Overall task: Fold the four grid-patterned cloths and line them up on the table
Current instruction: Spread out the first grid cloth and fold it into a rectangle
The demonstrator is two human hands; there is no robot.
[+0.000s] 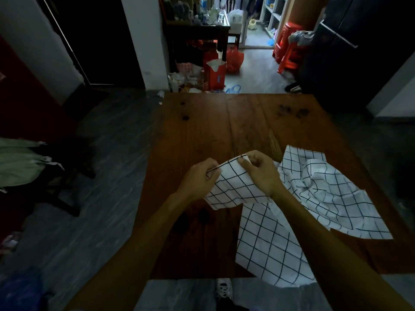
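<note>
**Dim, cluttered home interior**

Looks like a lived-in home: worn wooden table [224,122], stacked red plastic stools [288,50], red bags and boxes [216,72] on the floor, a crowded side table [197,25], white shelving [272,14] beyond a doorway.

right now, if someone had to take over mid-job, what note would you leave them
Left hand and right hand both pinch the top edge of one grid cloth, lifted above the wooden table.
More grid cloth lies loose on the table's right side: a rumpled heap and a flatter piece hanging over the near edge. How many cloths are in that heap is unclear.
Done: nothing folded or lined up yet.
Left: fold the held cloth, then the rest, and set them in a row on the bare left and far part of the table.
</note>
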